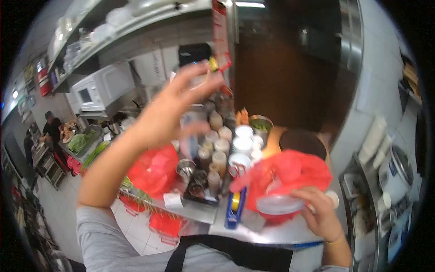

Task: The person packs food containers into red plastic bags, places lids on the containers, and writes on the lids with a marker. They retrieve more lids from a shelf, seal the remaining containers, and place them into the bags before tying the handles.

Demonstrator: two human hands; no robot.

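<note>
My left hand (167,106) is raised over the counter, blurred by motion, its thumb and fingers spread apart. Beside its fingertips is a small yellow piece (213,63) near a red-edged frame; I cannot make out whether they touch. My right hand (319,211) grips the rim of a clear plastic container (280,205) at the counter's front. A red plastic bag (299,170) bunches up around and behind this container. To its left lies a blue tape dispenser (232,215) with a yellow roll (235,201).
Several sauce bottles (219,158) and stacked white tubs (242,145) crowd the counter's middle. Another red bag (156,170) sits left, near a metal bowl (185,167). A microwave (102,88) hangs under the shelf. Another person (53,129) stands far left.
</note>
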